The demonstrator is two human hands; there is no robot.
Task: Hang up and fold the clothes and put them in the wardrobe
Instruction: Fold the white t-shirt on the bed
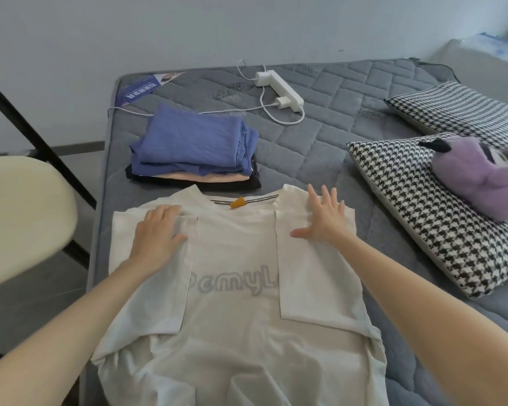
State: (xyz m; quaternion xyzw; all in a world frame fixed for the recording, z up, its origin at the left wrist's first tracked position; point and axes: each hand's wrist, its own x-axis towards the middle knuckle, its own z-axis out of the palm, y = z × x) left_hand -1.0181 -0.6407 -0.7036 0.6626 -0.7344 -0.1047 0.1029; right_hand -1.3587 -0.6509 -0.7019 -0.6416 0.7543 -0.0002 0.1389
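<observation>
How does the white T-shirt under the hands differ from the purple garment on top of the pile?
The white T-shirt lies spread out with only its sleeves folded in; the purple garment is folded into a compact bundle. The T-shirt lies directly on the mattress; the purple garment tops a stack. The left hand and right hand press flat on the T-shirt; nothing touches the purple one. Both are on the same mattress.

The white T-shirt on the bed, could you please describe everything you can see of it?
The white T-shirt lies flat on the grey quilted mattress, collar away from the person. It looks like thin, soft cotton, with grey outlined lettering across the middle, partly covered. Both sleeves are folded inward. An orange tag sits at the striped neck band. The left hand and right hand press flat on the folded sleeves.
</observation>
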